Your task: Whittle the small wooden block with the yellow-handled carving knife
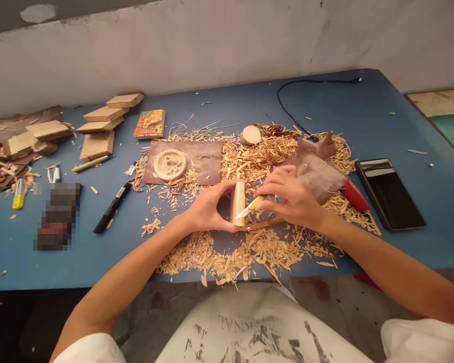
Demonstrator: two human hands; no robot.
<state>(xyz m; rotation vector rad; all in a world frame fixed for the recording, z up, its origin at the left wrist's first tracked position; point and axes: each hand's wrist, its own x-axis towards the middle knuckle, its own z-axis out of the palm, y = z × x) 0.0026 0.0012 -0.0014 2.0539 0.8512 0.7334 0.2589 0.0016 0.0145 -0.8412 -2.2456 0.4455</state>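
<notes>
My left hand [212, 205] grips a small pale wooden block [239, 199] by its two ends, thumb near me and fingers at the far end, holding it on edge. In my right hand [289, 196] is a yellow-handled craft knife [256, 202], pinched between thumb and fingers. Its blade slants down to the left against the block's near part; whether it bites into the wood I cannot tell. Wood shavings [257, 254] lie under and around both hands. Below my right hand, a thin wooden stick [267, 223] rests among the shavings.
Behind lie a carved round wooden piece [170, 165] on brown sandpaper [208, 156] and a wood slice [250, 135]. At right are folded sandpaper [318, 176], a red handle [355, 196] and a phone [391, 194]. A black marker [112, 207], yellow cutter [19, 194] and several wooden blocks [97, 146] sit left.
</notes>
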